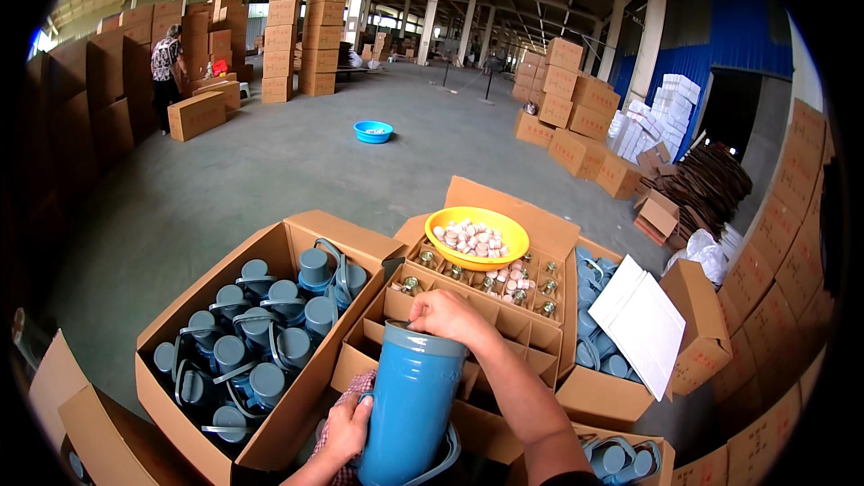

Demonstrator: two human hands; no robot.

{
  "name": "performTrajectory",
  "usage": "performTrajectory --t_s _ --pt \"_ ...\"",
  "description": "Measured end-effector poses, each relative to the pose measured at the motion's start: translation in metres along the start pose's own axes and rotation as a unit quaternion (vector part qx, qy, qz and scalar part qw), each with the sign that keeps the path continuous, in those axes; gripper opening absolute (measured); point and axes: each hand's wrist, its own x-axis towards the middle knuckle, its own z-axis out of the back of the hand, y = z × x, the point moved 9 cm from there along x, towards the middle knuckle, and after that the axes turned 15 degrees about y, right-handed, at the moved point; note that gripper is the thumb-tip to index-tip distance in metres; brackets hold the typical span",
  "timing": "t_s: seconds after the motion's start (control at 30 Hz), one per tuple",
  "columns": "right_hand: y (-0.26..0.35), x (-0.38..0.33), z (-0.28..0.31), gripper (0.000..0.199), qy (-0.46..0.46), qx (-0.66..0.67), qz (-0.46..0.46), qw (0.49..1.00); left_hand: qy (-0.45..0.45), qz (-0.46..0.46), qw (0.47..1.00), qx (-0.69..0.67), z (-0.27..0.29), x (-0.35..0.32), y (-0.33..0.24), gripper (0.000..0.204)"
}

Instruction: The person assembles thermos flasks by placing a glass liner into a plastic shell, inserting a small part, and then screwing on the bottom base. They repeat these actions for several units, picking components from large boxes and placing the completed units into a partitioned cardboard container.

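In front of me a tall blue thermos flask shell (415,396) stands nearly upright, tilted a little, its handle (443,461) hanging low on the right. My left hand (346,427) is closed against its lower left side, with a red-and-white checked cloth (358,385) pressed beside it. At the flask's open top, my right hand (447,317) bends over the rim with closed fingers; what they hold is hidden. Behind the flask is a cardboard box with dividers (517,328), with several silvery bottle necks (457,274) and loose pale pink stoppers (515,281).
A yellow basin (511,232) of pale stoppers sits on the divided box. At left, an open carton (297,234) holds several blue flasks with grey lids (267,378). White boards (637,319) lie over another flask carton at right. Stacked cartons (576,108), a blue basin (373,137) and another person (167,72) are farther off.
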Motion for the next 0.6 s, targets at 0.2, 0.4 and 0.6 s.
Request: performTrajectory --t_s 0.2,0.4,0.6 --pt "0.002 0.008 -0.004 0.019 0.002 0.018 0.022 1.0 -0.011 -0.018 1.0 0.009 0.002 0.001 0.005 0.047" --pt "0.004 0.015 -0.008 0.018 0.011 0.039 0.015 0.999 -0.009 -0.014 1.0 -0.001 0.004 0.002 0.012 0.043" --pt "0.005 0.022 -0.011 0.017 0.021 0.048 0.014 0.999 -0.008 0.001 0.999 -0.037 0.004 0.002 0.019 0.038"
